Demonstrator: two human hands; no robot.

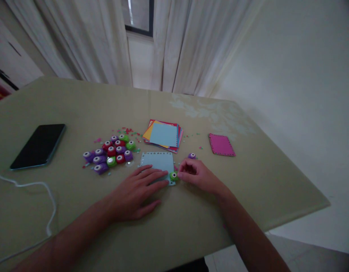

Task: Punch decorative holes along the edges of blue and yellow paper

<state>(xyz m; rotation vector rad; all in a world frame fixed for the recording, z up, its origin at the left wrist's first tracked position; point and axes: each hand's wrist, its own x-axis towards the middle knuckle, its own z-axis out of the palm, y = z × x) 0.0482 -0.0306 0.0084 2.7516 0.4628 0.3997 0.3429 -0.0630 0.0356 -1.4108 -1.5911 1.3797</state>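
A light blue paper square (pixel 158 158) with small holes along its edges lies in front of me. My left hand (pixel 143 189) rests flat on it, palm down, fingers stretched out and slightly apart. At the paper's lower right corner sits a small green craft punch (pixel 173 176) with a white and dark round button. My right hand (pixel 198 175) is closed in a pinch, thumb and forefinger at the right side of this punch; its other fingers curl inward. Just beyond the right hand stands a purple craft punch (pixel 191 155).
Several purple, red and green punches (pixel 111 151) cluster at the left. A stack of coloured paper squares (pixel 163 135) lies behind the blue sheet, a pink punched square (pixel 222 145) to the right. A black tablet (pixel 39 145), a white cable (pixel 51 204) and paper bits (pixel 127 130) lie on the table (pixel 262 181).
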